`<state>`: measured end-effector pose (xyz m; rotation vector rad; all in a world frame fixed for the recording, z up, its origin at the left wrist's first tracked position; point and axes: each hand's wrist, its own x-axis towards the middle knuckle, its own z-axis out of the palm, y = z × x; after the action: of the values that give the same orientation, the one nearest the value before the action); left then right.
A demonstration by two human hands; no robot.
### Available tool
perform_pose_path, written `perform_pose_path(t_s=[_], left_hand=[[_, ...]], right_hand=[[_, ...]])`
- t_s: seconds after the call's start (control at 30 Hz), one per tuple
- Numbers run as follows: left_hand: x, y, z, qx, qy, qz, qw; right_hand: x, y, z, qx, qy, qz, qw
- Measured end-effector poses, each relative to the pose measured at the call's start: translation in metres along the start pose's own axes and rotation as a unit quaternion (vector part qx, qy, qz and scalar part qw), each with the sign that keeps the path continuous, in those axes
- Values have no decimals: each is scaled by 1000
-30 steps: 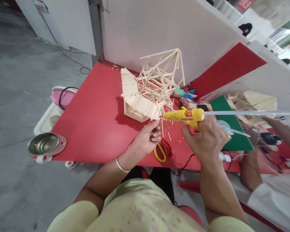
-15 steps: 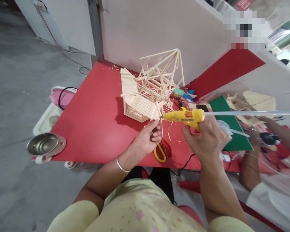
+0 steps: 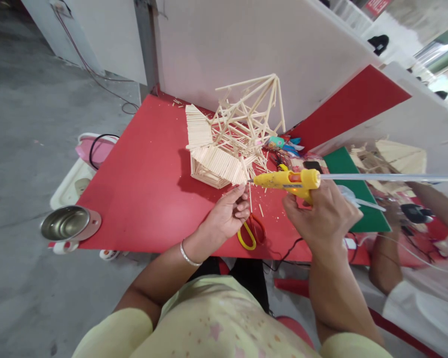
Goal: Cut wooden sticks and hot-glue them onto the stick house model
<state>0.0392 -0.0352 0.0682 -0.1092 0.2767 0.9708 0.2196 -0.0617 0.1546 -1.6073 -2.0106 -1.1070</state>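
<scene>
My right hand (image 3: pixel 323 216) grips a yellow glue gun (image 3: pixel 287 180) with a long clear glue stick (image 3: pixel 388 177) sticking out to the right. The gun's nozzle points left at the tip of a thin wooden stick (image 3: pixel 250 196), which my left hand (image 3: pixel 227 214) pinches between its fingertips. Just beyond stands a model built of wooden sticks (image 3: pixel 231 136) on the red table (image 3: pixel 145 189), with a slatted roof part and an open frame of sticks behind it.
Yellow-handled scissors (image 3: pixel 248 233) lie under my left hand. A steel bowl (image 3: pixel 65 223) sits at the table's left corner. A green board (image 3: pixel 353 191) and another person's arm (image 3: pixel 386 248) are to the right. White partition walls stand behind.
The glue gun and my right hand shifted slightly right and down; my left hand stays in place.
</scene>
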Motion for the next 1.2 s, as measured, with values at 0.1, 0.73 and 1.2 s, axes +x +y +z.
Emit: perform_pose_path(t_s=[0.1, 0.73, 1.2], left_hand=[[0, 0, 1, 14, 3, 3, 1000], [1, 1, 0, 126, 17, 85, 988], [3, 3, -1, 110, 12, 73, 991]], right_hand=[[0, 0, 0, 10, 12, -21, 1000], [-3, 0, 3, -10, 7, -15, 1000], [-3, 1, 3, -18, 42, -32, 998]])
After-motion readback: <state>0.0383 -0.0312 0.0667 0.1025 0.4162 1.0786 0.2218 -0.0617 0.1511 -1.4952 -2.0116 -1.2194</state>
